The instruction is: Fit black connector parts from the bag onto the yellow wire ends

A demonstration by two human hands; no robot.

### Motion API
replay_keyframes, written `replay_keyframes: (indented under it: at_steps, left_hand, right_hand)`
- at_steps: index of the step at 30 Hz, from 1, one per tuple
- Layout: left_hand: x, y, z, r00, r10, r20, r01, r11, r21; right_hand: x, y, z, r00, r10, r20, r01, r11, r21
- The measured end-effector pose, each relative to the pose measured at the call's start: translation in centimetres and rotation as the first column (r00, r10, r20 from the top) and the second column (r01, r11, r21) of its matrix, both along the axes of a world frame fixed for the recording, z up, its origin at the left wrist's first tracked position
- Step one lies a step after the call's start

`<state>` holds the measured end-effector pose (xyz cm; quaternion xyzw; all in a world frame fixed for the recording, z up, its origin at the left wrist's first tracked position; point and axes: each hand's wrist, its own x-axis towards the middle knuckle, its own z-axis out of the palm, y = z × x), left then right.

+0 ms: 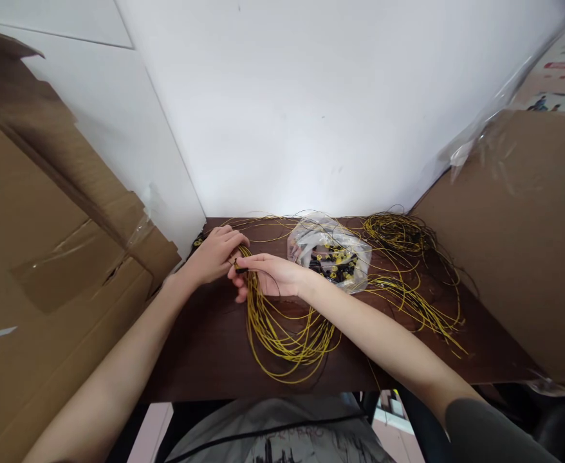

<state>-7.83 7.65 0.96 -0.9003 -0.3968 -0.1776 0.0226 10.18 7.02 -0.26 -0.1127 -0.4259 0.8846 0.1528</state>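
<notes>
Thin yellow wires are drooping in a limp loop over the smooth dark-brown table, and the left hand is closing around their upper end. Right beside it, the right hand is pinching a small black piece. Two more wire clusters, a tangled coil and a loose fan, are lying farther right. Two cardboard boxes are flanking the table. One crinkled clear bag is gaping open, holding black-and-yellow parts too jumbled to count.
</notes>
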Motion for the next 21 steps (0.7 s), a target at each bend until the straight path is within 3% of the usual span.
replay_keyframes:
  at_steps: [3,7,11,16,19,21]
  left_hand:
    - [-0.5,0.2,-1.0,0.999,0.002,0.034,-0.004,0.999,0.038]
    - [-1.4,1.1,-2.9,0.989,0.107,0.097,-0.111,0.993,0.04]
    - [-2.6,2.2,-4.2,0.971,0.144,0.193,-0.143,0.99,-0.019]
    - [-3.0,2.3,-4.6,0.937,0.164,0.309,-0.14,0.985,-0.098]
    - [-2.3,1.9,-4.4,0.86,0.206,0.468,-0.131,0.973,-0.189]
    - [-1.7,1.8,-4.2,0.74,0.245,0.626,-0.102,0.961,-0.256]
  right_hand:
    - [0.9,0.4,0.8,0.989,-0.148,0.027,0.146,0.987,0.067]
    - [2.2,1.0,1.5,0.958,-0.283,0.033,0.269,0.936,0.226]
    - [3.3,1.1,2.2,0.947,-0.315,0.066,0.279,0.904,0.324]
    - [4.5,1.3,3.7,0.936,-0.334,0.112,0.257,0.865,0.432]
    - [5.2,1.6,4.4,0.914,-0.397,0.089,0.315,0.829,0.463]
    - [5.5,1.8,4.7,0.898,-0.436,0.064,0.36,0.808,0.466]
